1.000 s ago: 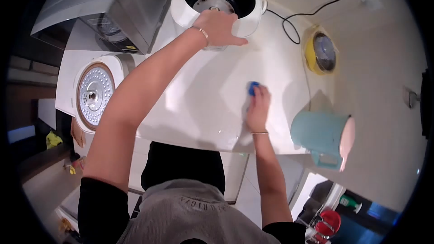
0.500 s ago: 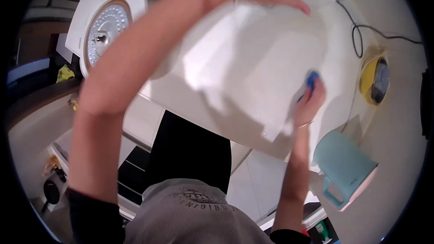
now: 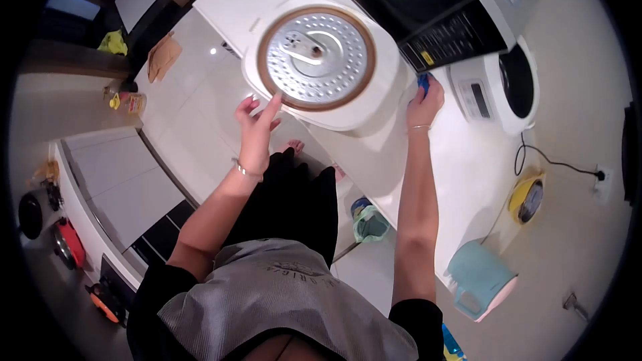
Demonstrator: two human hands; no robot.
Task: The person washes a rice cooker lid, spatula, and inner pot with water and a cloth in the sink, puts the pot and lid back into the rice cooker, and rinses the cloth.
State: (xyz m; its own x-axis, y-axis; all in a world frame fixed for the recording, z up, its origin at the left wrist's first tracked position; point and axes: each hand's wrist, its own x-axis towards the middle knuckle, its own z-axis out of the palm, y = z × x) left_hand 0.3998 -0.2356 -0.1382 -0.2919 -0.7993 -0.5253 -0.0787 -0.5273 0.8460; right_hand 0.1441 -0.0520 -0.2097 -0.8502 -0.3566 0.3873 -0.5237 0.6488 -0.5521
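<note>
My right hand (image 3: 426, 103) is closed around a small blue cloth or sponge (image 3: 423, 82), mostly hidden by the fingers, at the white countertop (image 3: 461, 167) near the microwave's lower corner. My left hand (image 3: 255, 135) is open with fingers apart, just below the near-left edge of a white rice cooker (image 3: 354, 115). One fingertip appears very close to its rim; I cannot tell whether it touches. A round, dimpled metal plate (image 3: 319, 60) with a brown ring around it faces up on the rice cooker.
A black-fronted microwave (image 3: 455, 33) stands behind my right hand. Beside it is a white appliance (image 3: 476, 99) with a display and a cord. Along the wall are a yellow container (image 3: 518, 200) and a teal kettle (image 3: 478, 271). A lined bin (image 3: 370, 225) stands below the counter.
My left hand has come back from the white appliance to the rice cooker's side. My right hand has carried the blue item across the counter to the microwave. The view has turned left.
</note>
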